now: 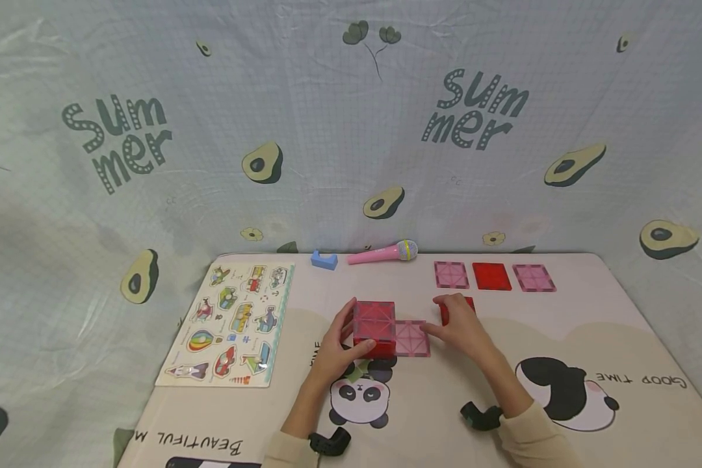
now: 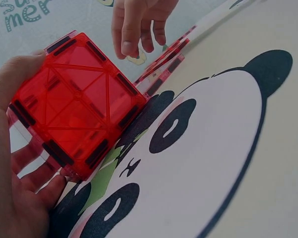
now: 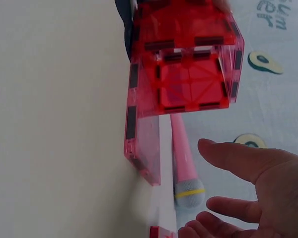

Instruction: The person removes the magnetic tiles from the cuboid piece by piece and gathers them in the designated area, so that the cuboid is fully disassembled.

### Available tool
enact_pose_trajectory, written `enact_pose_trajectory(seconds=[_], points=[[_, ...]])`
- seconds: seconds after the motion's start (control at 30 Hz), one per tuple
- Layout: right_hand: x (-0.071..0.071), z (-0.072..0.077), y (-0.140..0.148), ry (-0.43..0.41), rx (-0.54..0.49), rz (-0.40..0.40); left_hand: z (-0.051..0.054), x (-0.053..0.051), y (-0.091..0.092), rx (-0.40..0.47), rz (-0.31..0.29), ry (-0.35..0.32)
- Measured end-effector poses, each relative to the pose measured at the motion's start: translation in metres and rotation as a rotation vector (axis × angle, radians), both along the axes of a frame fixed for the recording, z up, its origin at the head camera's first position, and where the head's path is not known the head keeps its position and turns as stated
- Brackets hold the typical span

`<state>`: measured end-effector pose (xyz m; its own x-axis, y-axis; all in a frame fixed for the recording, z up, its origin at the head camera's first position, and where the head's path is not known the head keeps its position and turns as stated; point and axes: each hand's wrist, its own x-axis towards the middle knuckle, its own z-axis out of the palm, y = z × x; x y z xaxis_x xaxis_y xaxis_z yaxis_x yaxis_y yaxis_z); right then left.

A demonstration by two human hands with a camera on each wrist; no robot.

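Note:
A small box of pink and red magnetic tiles [image 1: 374, 322] stands on the table, pink on top and red at the front. My left hand [image 1: 332, 348] holds it, thumb at the front and fingers around the left side. In the right wrist view the box's side facing my right hand [image 3: 268, 186] lacks a tile. One pink tile [image 1: 412, 338] lies flat against the box's right edge. My right hand hovers beyond it with fingers spread and slightly bent, nothing between them. Partly hidden behind that hand is a red tile [image 1: 469, 303].
Farther back lie a pink tile [image 1: 451, 275], a red tile [image 1: 492, 276] and another pink tile [image 1: 534, 277] in a row. A pink toy microphone [image 1: 377, 253] and a blue block [image 1: 324, 260] are at the back edge. At left is a picture puzzle board [image 1: 175, 361].

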<state>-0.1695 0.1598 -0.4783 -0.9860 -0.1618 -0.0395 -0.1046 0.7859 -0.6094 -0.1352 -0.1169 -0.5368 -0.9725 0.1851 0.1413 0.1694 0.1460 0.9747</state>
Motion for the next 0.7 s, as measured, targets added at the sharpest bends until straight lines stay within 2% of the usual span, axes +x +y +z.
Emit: enact_pose_trajectory(seconds=[0.33,0.7], points=[[0.004,-0.001,-0.014,-0.090,-0.006,0.054,0.000,0.001,0.000,0.008,-0.004,0.000],[0.008,-0.009,-0.022,-0.090,-0.024,0.149,-0.002,0.000,0.000,0.000,-0.003,-0.001]])
